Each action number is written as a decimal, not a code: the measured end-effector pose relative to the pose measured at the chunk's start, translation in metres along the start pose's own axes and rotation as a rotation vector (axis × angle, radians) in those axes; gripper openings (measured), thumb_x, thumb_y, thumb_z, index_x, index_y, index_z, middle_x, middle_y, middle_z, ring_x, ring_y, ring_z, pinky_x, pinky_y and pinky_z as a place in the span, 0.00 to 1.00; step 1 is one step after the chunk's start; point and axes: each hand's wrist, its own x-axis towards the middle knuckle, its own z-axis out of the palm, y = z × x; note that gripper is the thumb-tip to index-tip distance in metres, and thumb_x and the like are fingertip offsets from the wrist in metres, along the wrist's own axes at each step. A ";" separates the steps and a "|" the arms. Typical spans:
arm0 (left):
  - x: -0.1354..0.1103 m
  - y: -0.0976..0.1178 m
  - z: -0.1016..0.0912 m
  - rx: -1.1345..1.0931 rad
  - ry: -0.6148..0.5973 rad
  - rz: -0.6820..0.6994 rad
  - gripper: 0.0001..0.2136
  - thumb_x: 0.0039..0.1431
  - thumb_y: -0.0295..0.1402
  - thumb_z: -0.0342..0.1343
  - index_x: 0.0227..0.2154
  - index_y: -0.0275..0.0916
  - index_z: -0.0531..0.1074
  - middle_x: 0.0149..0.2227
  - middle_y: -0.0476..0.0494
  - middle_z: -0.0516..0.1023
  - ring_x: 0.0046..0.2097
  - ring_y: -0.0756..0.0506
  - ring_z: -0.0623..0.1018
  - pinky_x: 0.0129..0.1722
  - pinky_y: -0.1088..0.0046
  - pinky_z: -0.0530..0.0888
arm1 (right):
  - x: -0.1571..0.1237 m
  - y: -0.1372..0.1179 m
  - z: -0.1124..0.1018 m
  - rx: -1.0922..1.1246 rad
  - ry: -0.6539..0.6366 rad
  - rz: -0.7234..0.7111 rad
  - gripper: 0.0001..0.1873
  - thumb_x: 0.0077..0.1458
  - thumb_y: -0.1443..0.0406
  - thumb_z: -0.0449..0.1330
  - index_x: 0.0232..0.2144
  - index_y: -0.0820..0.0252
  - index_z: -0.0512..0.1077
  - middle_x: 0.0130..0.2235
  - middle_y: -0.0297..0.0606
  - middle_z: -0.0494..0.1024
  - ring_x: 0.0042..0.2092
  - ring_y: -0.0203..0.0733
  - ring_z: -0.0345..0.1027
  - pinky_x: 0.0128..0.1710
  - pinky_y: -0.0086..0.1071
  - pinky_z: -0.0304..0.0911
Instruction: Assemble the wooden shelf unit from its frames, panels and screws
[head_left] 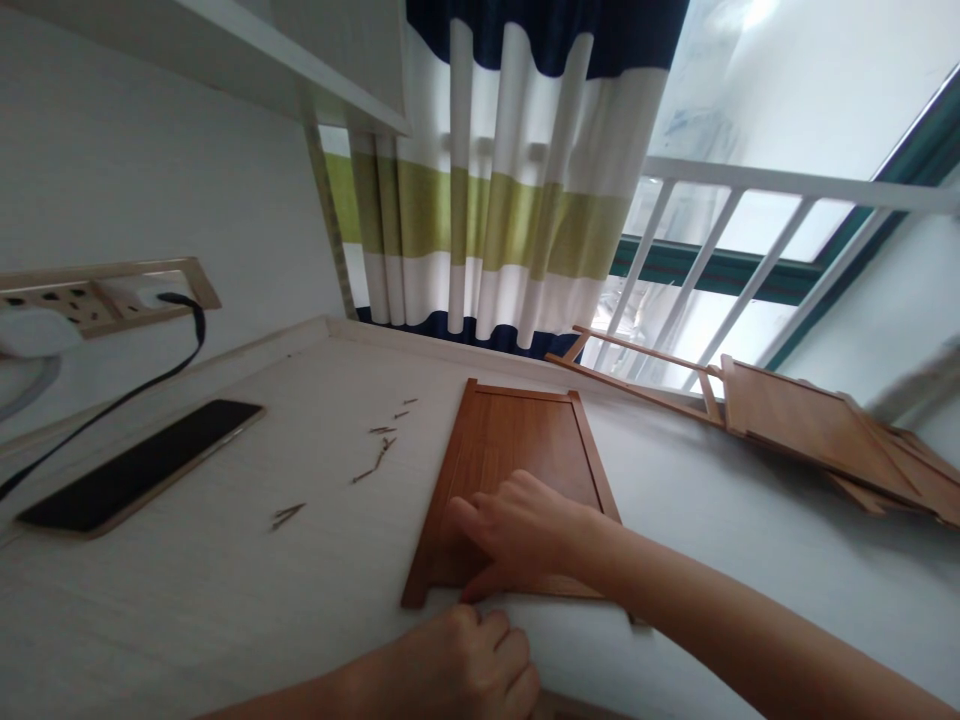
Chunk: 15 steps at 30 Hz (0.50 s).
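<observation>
A reddish-brown wooden panel with raised side rails lies flat on the white tabletop. Over its front part is my right hand, fingers curled on the wood and thumb at the front edge, closed on the panel. Just in front of that edge, my left hand is closed in a fist, close to the right thumb. Whatever the left fingers hold, if anything, is hidden. Several small screws lie scattered left of the panel, with a few more screws nearer me.
A phone lies at the left, below a wall socket strip with a black cable. Wooden frame pieces are stacked at the right. Behind the table are a striped curtain and a white railing.
</observation>
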 end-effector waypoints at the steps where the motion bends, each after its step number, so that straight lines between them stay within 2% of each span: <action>1: 0.000 0.000 0.000 0.001 -0.008 0.002 0.07 0.50 0.29 0.53 0.23 0.38 0.59 0.22 0.51 0.66 0.21 0.49 0.67 0.15 0.72 0.61 | -0.003 0.002 -0.001 0.003 -0.022 0.030 0.32 0.49 0.38 0.44 0.34 0.62 0.60 0.24 0.34 0.70 0.23 0.41 0.66 0.16 0.30 0.40; 6: 0.001 0.002 0.000 -0.001 -0.016 0.039 0.07 0.49 0.28 0.53 0.23 0.38 0.59 0.22 0.52 0.66 0.21 0.50 0.66 0.15 0.73 0.59 | -0.015 0.005 -0.002 0.022 -0.136 0.092 0.35 0.46 0.36 0.44 0.34 0.63 0.61 0.23 0.36 0.71 0.24 0.44 0.68 0.17 0.30 0.44; 11: 0.000 0.004 -0.002 0.004 0.012 0.017 0.07 0.52 0.29 0.50 0.22 0.38 0.58 0.21 0.52 0.66 0.20 0.51 0.65 0.15 0.72 0.56 | -0.016 -0.006 0.001 -0.019 -0.109 0.083 0.31 0.52 0.44 0.49 0.44 0.65 0.60 0.24 0.37 0.72 0.24 0.44 0.68 0.17 0.30 0.47; 15: 0.001 0.004 -0.001 -0.010 0.006 0.007 0.08 0.52 0.29 0.52 0.22 0.38 0.58 0.20 0.52 0.66 0.20 0.51 0.65 0.14 0.72 0.55 | -0.011 -0.014 0.002 -0.071 -0.130 0.050 0.34 0.57 0.53 0.50 0.57 0.71 0.47 0.24 0.39 0.73 0.24 0.43 0.68 0.17 0.29 0.47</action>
